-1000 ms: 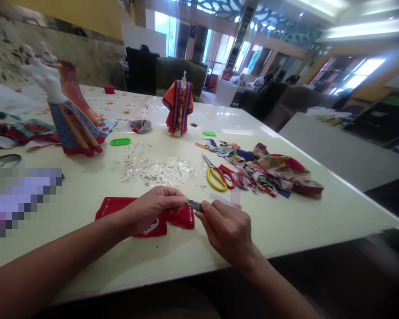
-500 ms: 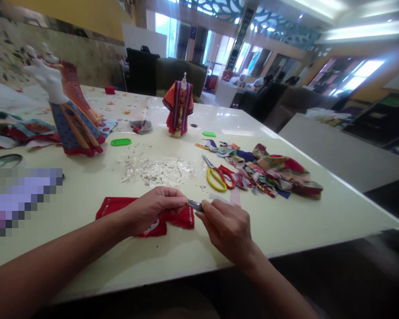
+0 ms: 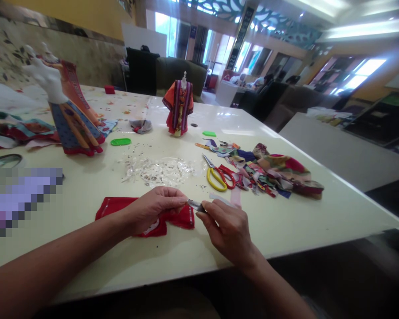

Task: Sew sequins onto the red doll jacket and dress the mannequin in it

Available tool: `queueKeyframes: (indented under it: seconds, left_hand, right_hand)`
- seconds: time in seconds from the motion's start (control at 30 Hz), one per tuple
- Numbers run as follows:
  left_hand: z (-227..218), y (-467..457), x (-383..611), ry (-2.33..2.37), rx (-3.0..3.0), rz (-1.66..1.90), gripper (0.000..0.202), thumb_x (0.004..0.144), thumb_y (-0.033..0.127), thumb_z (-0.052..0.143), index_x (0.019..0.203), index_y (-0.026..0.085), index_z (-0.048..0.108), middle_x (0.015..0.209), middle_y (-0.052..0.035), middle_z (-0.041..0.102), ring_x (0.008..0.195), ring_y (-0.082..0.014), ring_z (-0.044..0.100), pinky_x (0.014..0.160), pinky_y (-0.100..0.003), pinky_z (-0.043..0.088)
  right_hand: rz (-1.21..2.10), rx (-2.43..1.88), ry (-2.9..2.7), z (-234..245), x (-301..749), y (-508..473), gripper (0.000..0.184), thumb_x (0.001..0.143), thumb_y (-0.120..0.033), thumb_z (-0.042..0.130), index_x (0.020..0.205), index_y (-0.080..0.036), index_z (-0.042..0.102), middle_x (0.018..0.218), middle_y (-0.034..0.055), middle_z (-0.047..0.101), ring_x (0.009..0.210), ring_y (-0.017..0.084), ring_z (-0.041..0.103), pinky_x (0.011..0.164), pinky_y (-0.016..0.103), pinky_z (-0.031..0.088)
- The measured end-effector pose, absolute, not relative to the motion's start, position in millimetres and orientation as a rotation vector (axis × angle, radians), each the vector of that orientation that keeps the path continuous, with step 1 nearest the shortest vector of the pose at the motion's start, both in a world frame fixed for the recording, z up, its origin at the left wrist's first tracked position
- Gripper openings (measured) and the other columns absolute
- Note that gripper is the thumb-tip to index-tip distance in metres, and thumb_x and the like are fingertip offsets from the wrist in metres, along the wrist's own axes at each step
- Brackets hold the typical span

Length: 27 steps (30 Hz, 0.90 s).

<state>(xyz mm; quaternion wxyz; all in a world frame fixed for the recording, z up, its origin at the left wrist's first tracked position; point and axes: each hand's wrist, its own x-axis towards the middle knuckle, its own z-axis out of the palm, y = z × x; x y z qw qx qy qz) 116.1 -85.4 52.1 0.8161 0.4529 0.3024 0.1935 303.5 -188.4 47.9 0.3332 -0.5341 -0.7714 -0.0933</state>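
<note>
My left hand (image 3: 154, 208) is closed in a pinch above a small red garment (image 3: 119, 208) that lies flat on the cream table (image 3: 286, 221). My right hand (image 3: 228, 230) is closed too, its fingers gripping a small grey metal tool (image 3: 195, 204) whose tip meets my left fingertips. What the left fingers pinch is too small to make out. A pale strip (image 3: 224, 200) lies just behind my right hand.
Yellow and red scissors (image 3: 217, 176) and a heap of coloured fabric scraps (image 3: 272, 173) lie to the right. Clear plastic with beads (image 3: 159, 170) sits behind my hands. Small dressed mannequins (image 3: 180, 106) (image 3: 71, 113) stand further back, with green lids (image 3: 120, 141) nearby.
</note>
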Motion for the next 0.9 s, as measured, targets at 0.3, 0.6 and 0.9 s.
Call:
queueKeyframes:
  seconds: [0.3,0.6,0.9]
  left_hand:
    - [48.9,-87.8,114.6,0.677,1.01,0.423,0.023,0.074,0.03,0.078,0.076,0.011,0.065,0.067,0.0005,0.059,0.06,-0.0066,0.049,0.06,-0.02,0.036]
    - [49.3,-89.0,117.0,0.693,1.059,0.451,0.023,0.075,0.031,0.077,0.076,0.011,0.064,0.065,0.0012,0.059,0.059,-0.0062,0.049,0.059,-0.019,0.037]
    - [48.3,-89.7,117.7,0.698,1.06,0.456,0.025,0.073,0.032,0.078,0.08,0.012,0.065,0.074,-0.0038,0.067,0.065,-0.0109,0.059,0.066,-0.023,0.044]
  right_hand:
    - [-0.244,-1.408,-2.03,45.8,304.5,-188.3,0.013,0.094,-0.024,0.054,0.086,-0.017,0.062,0.066,0.0003,0.053,0.06,0.012,0.048,0.057,0.027,0.03]
    - [-0.194,-1.449,-1.981,42.7,300.5,-189.1,0.014,0.094,-0.024,0.054,0.084,-0.018,0.061,0.067,0.0007,0.057,0.06,0.012,0.051,0.058,0.025,0.034]
    - [0.035,-1.463,-1.817,36.9,294.6,-191.0,0.013,0.094,-0.023,0.053,0.085,-0.019,0.061,0.072,0.0021,0.062,0.064,0.013,0.055,0.061,0.024,0.039]
